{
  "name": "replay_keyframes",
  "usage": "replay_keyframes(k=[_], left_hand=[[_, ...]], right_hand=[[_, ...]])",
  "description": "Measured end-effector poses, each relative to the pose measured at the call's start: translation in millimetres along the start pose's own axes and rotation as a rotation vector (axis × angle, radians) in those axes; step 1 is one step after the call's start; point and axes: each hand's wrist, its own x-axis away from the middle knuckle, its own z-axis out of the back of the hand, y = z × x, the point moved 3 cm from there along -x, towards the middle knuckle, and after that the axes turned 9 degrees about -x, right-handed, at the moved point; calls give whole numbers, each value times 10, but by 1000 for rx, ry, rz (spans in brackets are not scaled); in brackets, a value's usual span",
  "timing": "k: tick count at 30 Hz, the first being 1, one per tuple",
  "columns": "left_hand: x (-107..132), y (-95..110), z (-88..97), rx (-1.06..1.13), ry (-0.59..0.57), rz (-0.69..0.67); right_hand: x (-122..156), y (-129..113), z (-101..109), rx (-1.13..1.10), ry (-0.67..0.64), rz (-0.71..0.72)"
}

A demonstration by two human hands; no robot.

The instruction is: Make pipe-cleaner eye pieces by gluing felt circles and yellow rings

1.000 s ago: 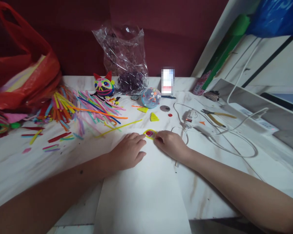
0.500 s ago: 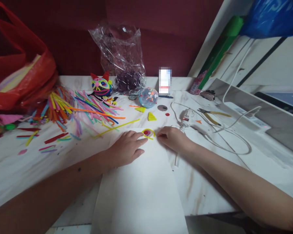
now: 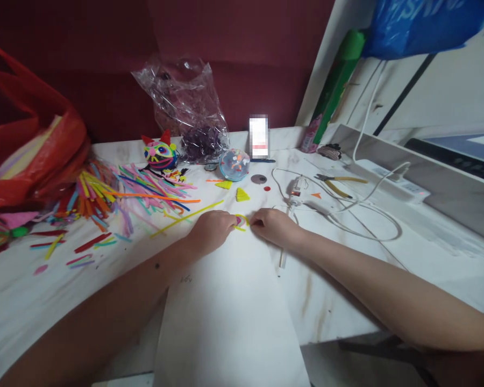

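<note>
A small eye-shaped piece of coiled pipe cleaner, yellow outside with pink and red inside, lies at the far end of a long white sheet of paper. My left hand is closed, its thumb and fingers pinching the piece's left end and partly covering it. On the other side my right hand is curled, fingertips pinched at the yellow right end. Exactly what the right fingertips grip is hard to see. Just beyond lie two yellow triangular pieces and a red disc.
Pipe cleaners are heaped at the left beside a red bag. A cat-like head, a clear ball and a lit phone stand behind. At the right are a glue gun, its cable and pliers.
My left hand has gone from spread fingers to a closed pinch on the eye's left end. My right hand stays pinched at its right side. The whole view has shifted slightly.
</note>
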Motion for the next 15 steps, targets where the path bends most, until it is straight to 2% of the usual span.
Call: replay_keyframes(k=[7, 15], left_hand=[[-43, 56, -51, -91, 103, -10], [-54, 98, -40, -81, 119, 28]], right_hand=[[-15, 16, -9, -5, -2, 8], [-7, -1, -4, -7, 0, 24]])
